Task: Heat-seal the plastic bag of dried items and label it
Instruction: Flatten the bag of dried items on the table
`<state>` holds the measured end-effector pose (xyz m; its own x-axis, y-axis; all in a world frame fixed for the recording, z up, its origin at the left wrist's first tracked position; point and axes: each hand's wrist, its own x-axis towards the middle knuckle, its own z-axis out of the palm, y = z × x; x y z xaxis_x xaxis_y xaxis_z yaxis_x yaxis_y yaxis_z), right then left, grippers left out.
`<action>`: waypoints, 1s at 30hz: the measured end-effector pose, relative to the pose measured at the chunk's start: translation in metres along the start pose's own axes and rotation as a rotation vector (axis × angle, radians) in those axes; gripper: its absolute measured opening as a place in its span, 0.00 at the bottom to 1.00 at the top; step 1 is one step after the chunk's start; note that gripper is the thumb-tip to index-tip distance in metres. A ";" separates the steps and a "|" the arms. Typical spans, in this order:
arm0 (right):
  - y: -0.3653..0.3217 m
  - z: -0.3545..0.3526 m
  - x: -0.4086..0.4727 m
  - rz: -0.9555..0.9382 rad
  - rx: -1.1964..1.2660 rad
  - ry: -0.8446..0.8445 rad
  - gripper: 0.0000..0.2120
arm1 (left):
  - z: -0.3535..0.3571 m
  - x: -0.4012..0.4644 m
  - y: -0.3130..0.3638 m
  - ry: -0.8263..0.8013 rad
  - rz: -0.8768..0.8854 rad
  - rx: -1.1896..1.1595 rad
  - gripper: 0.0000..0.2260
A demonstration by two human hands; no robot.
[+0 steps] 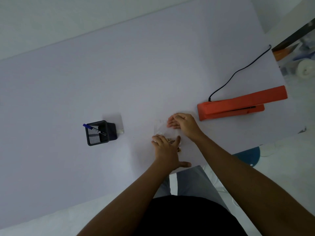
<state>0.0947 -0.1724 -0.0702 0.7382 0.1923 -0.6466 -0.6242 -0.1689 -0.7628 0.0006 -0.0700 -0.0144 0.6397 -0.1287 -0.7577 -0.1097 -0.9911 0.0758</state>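
Observation:
A small clear plastic bag (162,129) with brown dried items at its near end lies flat on the white table (119,74). My left hand (167,150) presses flat on the bag's near part, fingers spread over the dried items. My right hand (183,123) rests on the bag's far right edge with fingers curled; whether it pinches the plastic is unclear. An orange heat sealer (238,103) sits to the right of the bag, its arm slightly raised, with a black cord (238,72) running to the table's far right edge.
A black mesh pen holder (98,132) with a blue pen (88,127) stands left of the bag. A small white label piece (120,131) lies just right of the holder. The table's near edge runs just below my left hand.

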 end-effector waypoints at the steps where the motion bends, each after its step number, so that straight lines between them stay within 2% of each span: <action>1: 0.000 0.001 0.000 -0.011 -0.007 0.011 0.16 | -0.001 0.000 0.000 0.001 0.000 0.003 0.54; 7: -0.009 0.000 0.003 -0.106 0.061 0.095 0.15 | -0.003 -0.004 0.001 -0.029 -0.001 0.021 0.55; 9: -0.020 -0.003 0.003 -0.080 0.117 0.066 0.15 | -0.001 -0.005 0.001 -0.029 0.000 0.029 0.55; 11: -0.028 -0.001 -0.002 -0.007 0.108 -0.058 0.16 | 0.002 -0.006 0.001 -0.015 0.001 0.031 0.55; 14: -0.021 0.009 -0.007 0.128 -0.062 -0.312 0.16 | 0.004 -0.004 0.001 0.006 0.007 0.018 0.55; 16: -0.013 0.014 -0.006 0.171 -0.117 -0.373 0.16 | 0.003 -0.001 0.000 -0.008 0.007 0.013 0.55; 23: -0.015 0.016 0.006 0.125 -0.042 -0.297 0.18 | 0.004 -0.002 0.002 -0.007 0.004 0.025 0.55; 27: -0.025 0.012 0.013 -0.015 0.001 -0.130 0.16 | 0.003 -0.001 0.003 -0.014 0.001 0.020 0.55; 30: -0.023 0.001 0.013 -0.149 -0.154 0.097 0.13 | 0.003 -0.001 0.004 -0.027 0.002 0.006 0.55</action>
<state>0.1183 -0.1648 -0.0606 0.8449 0.1336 -0.5180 -0.4656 -0.2930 -0.8351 -0.0029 -0.0732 -0.0156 0.6191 -0.1300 -0.7745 -0.1160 -0.9905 0.0736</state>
